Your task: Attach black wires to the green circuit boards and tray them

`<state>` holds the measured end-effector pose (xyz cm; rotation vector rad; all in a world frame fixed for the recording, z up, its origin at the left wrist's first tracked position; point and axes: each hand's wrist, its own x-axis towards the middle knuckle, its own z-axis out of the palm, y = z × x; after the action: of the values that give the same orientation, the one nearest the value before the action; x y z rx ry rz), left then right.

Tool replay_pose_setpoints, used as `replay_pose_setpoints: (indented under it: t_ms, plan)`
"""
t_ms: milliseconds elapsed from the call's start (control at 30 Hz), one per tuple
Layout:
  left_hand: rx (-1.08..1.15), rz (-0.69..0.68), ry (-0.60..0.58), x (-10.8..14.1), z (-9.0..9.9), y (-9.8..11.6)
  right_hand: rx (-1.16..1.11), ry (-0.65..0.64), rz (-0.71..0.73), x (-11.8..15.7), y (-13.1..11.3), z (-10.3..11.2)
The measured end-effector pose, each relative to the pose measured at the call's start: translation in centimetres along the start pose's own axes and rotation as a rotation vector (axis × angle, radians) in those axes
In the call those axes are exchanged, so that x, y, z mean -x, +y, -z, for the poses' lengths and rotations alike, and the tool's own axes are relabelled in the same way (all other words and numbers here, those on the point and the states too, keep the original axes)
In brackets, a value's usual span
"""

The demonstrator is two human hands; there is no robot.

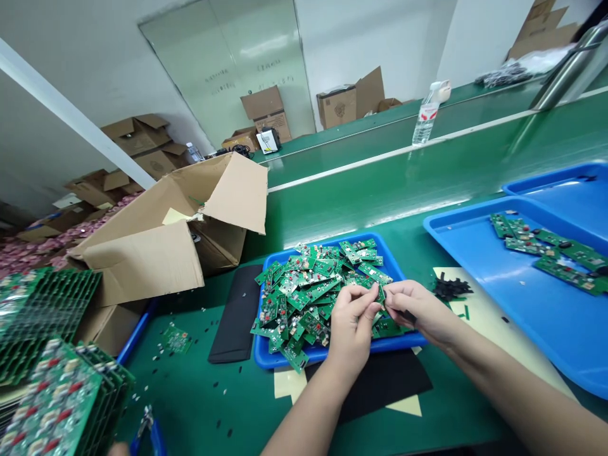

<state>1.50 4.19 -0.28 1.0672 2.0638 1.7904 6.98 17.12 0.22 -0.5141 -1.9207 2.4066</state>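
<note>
Head view shows left hand (350,323) and right hand (414,310) together, pinching one small circuit board (380,296) above the blue tray (266,356).

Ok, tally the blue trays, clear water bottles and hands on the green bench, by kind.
Blue trays: 3 (heaped tray, big tray, far tray)
Water bottles: 1 (bottle)
Hands: 2 (left hand, right hand)
Total: 6

Small green board (380,295) between the left hand (350,323) and right hand (418,310) mostly covered by fingers; grip not clear. Large blue tray (522,304) cut off at the right edge, stacked boards (52,380) at the left and bottom. Bottle (426,117) label too small to read.
</note>
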Motion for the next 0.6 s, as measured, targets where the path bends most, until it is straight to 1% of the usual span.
replay_pose_setpoints:
  t_ms: [67, 133, 200, 233, 267, 300, 367, 433, 500, 600]
  plan:
    - [0.05, 0.059, 0.016, 0.0, -0.1, 0.1, 0.056, 0.014, 0.018, -0.1, 0.3, -0.2]
    - [0.115, 0.102, 0.064, -0.2, 0.1, 0.2, 0.122, -0.055, 0.022, -0.1, 0.5, -0.4]
    - [0.17, 0.123, 0.157, -0.4, 0.5, 0.1, 0.138, -0.139, 0.033, -0.1, 0.7, -0.6]
    - [0.186, 0.13, 0.202, -0.5, 0.8, 0.0, 0.101, -0.148, 0.064, 0.0, 0.6, -0.5]
    - [0.198, 0.137, 0.239, -0.7, 1.1, -0.1, 0.033, -0.123, 0.118, 0.0, 0.6, -0.4]
    - [0.209, 0.146, 0.259, -0.7, 1.3, -0.1, -0.048, -0.07, 0.189, 0.1, 0.5, -0.3]
    - [0.226, 0.164, 0.255, -0.8, 1.5, -0.2, -0.161, 0.056, 0.341, 0.2, 0.4, -0.1]
    - [0.238, 0.163, 0.219, -0.6, 1.3, -0.1, -0.152, 0.158, 0.452, 0.3, 0.4, 0.0]
    - [0.244, 0.159, 0.162, -0.4, 0.9, 0.2, -0.078, 0.201, 0.518, 0.3, 0.6, -0.3]
    - [0.266, 0.165, 0.082, 0.0, 0.3, 0.5, 0.005, 0.209, 0.561, 0.4, 1.1, -0.7]
